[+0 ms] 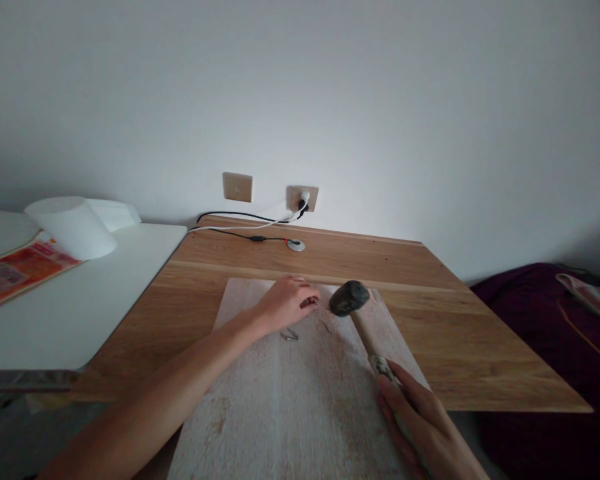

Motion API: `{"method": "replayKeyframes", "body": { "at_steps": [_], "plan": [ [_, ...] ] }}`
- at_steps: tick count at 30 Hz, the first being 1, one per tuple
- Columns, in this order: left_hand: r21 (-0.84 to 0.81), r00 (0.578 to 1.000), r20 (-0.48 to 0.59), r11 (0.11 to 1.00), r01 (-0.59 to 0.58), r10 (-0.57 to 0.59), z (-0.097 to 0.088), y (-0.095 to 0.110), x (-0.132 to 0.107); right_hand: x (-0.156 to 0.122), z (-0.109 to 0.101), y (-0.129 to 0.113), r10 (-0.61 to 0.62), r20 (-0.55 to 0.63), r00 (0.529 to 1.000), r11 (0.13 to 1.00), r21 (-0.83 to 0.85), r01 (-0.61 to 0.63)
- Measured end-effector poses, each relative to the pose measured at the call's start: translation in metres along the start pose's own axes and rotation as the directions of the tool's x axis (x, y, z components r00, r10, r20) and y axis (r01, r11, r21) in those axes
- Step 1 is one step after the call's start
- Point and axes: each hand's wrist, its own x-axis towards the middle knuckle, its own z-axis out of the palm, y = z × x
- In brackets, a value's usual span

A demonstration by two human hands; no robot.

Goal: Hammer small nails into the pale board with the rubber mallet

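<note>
A rubber mallet (350,298) with a black head and a pale wooden handle is in my right hand (415,410), whose fingers wrap round the grip. Its head hovers at or just above a whitish, worn wooden board (280,413). At the far part of the board, my left hand (291,303) is closed in a pinch. A small metal bit, seemingly a nail (316,303), shows at its fingertips, mostly hidden. Several loose nails (290,335) lie on the board near my left wrist, and another thin nail (327,327) lies closer to the mallet.
Under the board is a wooden table (480,347) against a white wall. Cables (257,238) run along its back to a wall socket (303,198) and a round grommet (295,245). Left stands a white table (130,280) with a paper roll (73,227); purple fabric (535,320) lies right.
</note>
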Motion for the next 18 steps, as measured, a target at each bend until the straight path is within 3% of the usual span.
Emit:
{"method": "replayKeyframes", "body": {
  "at_steps": [5, 12, 18],
  "plan": [
    [-0.082, 0.998, -0.013, 0.995, 0.065, -0.067, 0.003, 0.0, 0.0, -0.007, 0.004, -0.014, 0.026, -0.06, 0.998, 0.999, -0.018, -0.027],
    [-0.095, 0.994, 0.012, 0.989, 0.11, -0.109, 0.002, 0.002, 0.0, -0.013, 0.013, -0.031, 0.001, -0.025, 1.0, 0.999, -0.053, -0.002],
    [-0.096, 0.995, 0.001, 0.99, 0.104, -0.104, 0.006, -0.003, -0.002, -0.022, 0.003, -0.022, 0.156, -0.106, 0.982, 0.986, 0.077, -0.148]
  ]
}}
